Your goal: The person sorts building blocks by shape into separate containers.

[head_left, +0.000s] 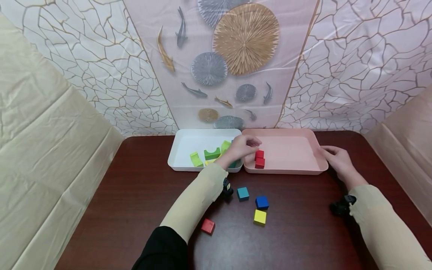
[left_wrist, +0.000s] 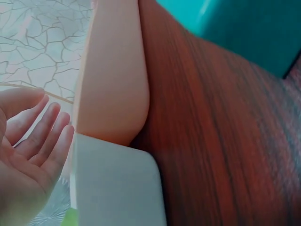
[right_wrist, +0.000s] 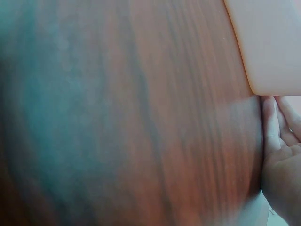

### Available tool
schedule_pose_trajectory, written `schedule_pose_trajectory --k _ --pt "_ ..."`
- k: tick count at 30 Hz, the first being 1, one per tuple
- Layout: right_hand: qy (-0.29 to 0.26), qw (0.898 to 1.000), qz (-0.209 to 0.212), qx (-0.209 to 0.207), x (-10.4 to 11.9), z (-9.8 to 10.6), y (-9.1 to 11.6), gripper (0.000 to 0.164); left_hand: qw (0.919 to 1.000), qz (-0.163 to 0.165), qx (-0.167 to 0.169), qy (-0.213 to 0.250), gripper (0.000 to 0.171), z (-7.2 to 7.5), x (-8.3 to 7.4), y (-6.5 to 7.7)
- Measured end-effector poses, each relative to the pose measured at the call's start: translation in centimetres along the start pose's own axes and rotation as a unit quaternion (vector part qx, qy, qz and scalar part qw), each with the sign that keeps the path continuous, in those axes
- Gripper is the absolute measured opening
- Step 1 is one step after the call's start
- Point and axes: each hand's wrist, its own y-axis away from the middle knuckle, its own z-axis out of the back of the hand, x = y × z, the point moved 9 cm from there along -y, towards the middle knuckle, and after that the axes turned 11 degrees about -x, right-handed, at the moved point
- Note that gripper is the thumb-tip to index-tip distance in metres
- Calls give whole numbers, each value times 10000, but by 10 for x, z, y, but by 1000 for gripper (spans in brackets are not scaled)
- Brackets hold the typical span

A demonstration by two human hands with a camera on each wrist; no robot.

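Note:
My left hand [head_left: 240,147] hovers over the seam between the white tray [head_left: 183,168] and the pink tray [head_left: 287,171]. Its fingers are loosely bent with nothing between them in the left wrist view. Two red cubes [head_left: 260,163], one behind the other, sit in the pink tray's left part, right by those fingertips. At the pink tray's right side, my right hand [head_left: 338,162] touches the rim with fairly straight fingers. Green and yellow blocks [head_left: 212,154] lie in the white tray, partly hidden by my left hand and forearm.
On the dark wooden table [head_left: 135,206], nearer to me, lie a teal cube [head_left: 243,194], a blue cube [head_left: 262,202], a yellow cube [head_left: 260,217] and another red cube [head_left: 207,226]. A patterned cloth [head_left: 216,97] hangs right behind the trays.

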Motion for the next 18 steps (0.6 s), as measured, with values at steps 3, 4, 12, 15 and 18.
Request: schedule_pose_trajectory --k 3,4,12,15,18 --pt "2 10000 17 10 1 1 0 73 9999 -137 58 42 26 3 -3 2" --pt "0 10000 13 18 1 1 1 73 9998 -179 77 74 27 5 -4 3" --pt "-1 10000 -9 14 1 1 0 72 9995 -269 78 124 26 21 -10 13" --pt "19 10000 -34 13 0 1 0 73 9993 -321 88 166 27 25 -11 17" --pt "53 10000 -52 6 0 1 0 73 9989 -405 97 229 27 31 -14 23"
